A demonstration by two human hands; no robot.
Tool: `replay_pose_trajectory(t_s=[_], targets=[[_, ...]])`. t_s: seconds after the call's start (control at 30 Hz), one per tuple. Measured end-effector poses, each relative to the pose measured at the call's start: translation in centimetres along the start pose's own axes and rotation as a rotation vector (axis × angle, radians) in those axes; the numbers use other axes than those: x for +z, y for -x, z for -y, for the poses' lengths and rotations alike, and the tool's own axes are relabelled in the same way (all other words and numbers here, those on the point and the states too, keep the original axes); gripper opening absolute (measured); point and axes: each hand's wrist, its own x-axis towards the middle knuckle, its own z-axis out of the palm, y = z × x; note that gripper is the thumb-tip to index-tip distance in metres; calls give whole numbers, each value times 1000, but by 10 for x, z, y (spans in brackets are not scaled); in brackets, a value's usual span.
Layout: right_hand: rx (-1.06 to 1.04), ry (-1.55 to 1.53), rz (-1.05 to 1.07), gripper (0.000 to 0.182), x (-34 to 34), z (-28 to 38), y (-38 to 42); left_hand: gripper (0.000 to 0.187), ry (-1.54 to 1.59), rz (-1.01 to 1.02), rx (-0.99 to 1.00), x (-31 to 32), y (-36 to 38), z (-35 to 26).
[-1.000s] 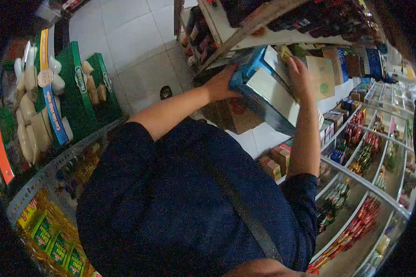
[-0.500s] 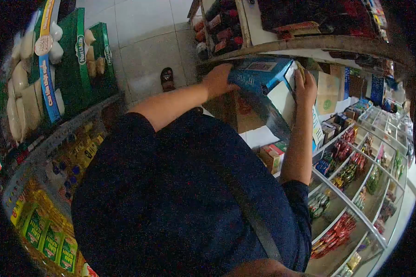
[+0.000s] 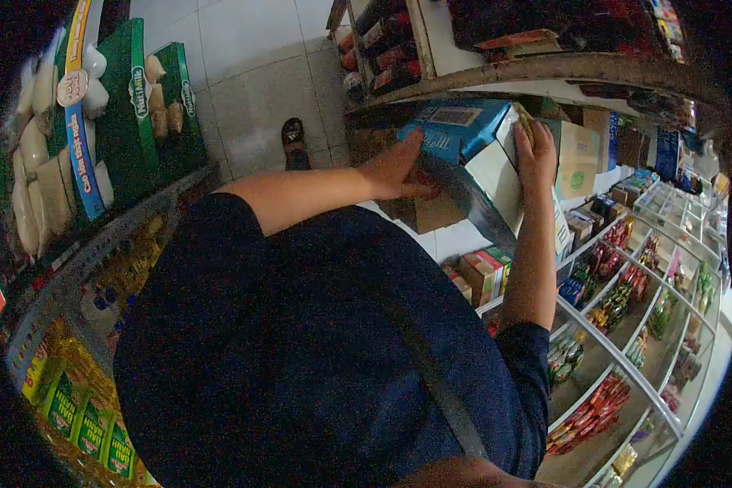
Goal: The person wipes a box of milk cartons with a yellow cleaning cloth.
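A large blue and white box is held tilted in front of my body, between my two hands. My left hand presses against its left end, with the fingers spread over the blue side and the lower edge. At the upper right corner, my right hand grips the edge of the white face with bent fingers. The underside of the box is partly hidden. Below it, a brown cardboard surface shows.
Wooden shelving with dark goods stands ahead. On the right is a glass-and-metal display case of small packets. Small cartons sit below the box. Racks of bagged goods line the left. A foot in a sandal rests on the tiled floor.
My left hand has slid down and round the box's left end, and its fingers now spread over the blue side. The box has shifted slightly left; my right hand keeps its grip.
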Motion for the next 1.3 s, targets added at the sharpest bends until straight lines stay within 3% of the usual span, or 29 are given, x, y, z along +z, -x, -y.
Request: replay_pose_trajectory(t_s=[0.1,0.23,0.33,0.43,0.5,0.63,0.9,1.1,1.2,1.3], targets=[[-19,-17,24,45,-2,1,1,96,68,-6,-38,3,-1,2],[-38,-127,138,49,-20,34,5,79,67,-27,-178,-2,-12,-11],[-123,-152,223,50,-21,17,-4,64,43,-23,-273,-4,-21,-18],[-35,-233,337,64,-27,10,-5,55,7,-18,-229,-7,-25,-12],[-140,-115,327,78,-31,21,-1,53,-24,48,-242,-14,-27,-13],[-118,81,284,100,-26,40,2,52,-40,29,-167,-7,-34,2],[-32,78,268,97,-26,47,4,49,-213,254,-130,-48,-42,-17],[-84,44,215,98,-17,32,3,55,-155,83,-17,-40,-41,1],[-114,37,151,97,-13,23,8,63,-179,122,-125,-37,-48,12],[-158,47,89,97,-11,21,8,71,-59,-205,39,-39,-36,-6]])
